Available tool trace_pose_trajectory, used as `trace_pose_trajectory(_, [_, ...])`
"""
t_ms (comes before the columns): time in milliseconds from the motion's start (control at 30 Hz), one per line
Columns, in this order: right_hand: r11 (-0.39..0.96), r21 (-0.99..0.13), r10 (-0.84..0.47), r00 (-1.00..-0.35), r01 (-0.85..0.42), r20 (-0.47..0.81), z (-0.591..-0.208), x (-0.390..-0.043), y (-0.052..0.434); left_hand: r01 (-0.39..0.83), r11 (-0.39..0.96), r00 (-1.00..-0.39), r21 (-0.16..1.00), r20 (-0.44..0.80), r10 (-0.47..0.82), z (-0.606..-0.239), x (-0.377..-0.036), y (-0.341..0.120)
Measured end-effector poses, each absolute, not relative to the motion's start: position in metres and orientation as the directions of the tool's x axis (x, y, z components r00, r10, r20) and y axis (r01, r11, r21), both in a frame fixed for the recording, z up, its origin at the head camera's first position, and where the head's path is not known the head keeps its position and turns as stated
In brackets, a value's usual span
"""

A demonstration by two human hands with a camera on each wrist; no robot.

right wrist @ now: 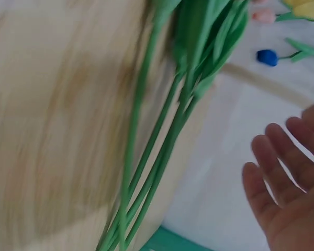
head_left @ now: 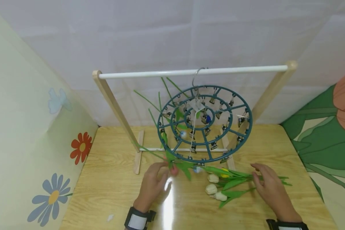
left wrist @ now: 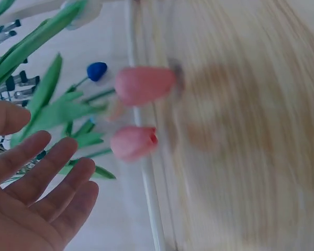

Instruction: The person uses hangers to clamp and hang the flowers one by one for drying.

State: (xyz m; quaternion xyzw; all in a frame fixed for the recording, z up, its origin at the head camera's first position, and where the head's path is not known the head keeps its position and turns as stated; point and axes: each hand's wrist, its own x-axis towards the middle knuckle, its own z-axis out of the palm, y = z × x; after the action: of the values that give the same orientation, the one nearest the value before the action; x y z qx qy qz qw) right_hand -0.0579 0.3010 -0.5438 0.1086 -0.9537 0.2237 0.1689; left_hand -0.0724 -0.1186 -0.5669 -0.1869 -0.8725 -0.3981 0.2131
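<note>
Left hand (head_left: pixel 153 186): fingers spread, beside pink tulips (left wrist: pixel 138 112) — holding nothing
Right hand (head_left: pixel 271 188): fingers spread over green stems (head_left: pixel 247 180)
Obstruction: round clip hanger (head_left: pixel 204 123) hangs above bench (head_left: pixel 103 191)

A light wooden table (head_left: pixel 109 195) carries a wooden-framed rack (head_left: pixel 138 156), whose feet stand on it toward the back. Nearer the front lie artificial tulips (head_left: pixel 221 185), white and yellow heads leftward, stems rightward. A small pale scrap (head_left: pixel 110 217), perhaps paper, lies front-left.
</note>
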Motion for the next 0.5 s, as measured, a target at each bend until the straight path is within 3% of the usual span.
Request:
trace_pose_trajectory(233, [0.913, -0.301, -0.183, -0.937, -0.274, 0.296, -0.556, -0.055, 0.316, 0.495, 0.745, -0.829, 0.448, 0.501, 0.249, -0.578, -0.074, -0.126])
trace_pose_trajectory(500, [0.925, -0.233, -0.250, -0.942, -0.300, 0.222, -0.571, -0.051, 0.326, 0.534, 0.780, -0.789, 0.327, 0.525, 0.320, -0.590, -0.074, -0.123])
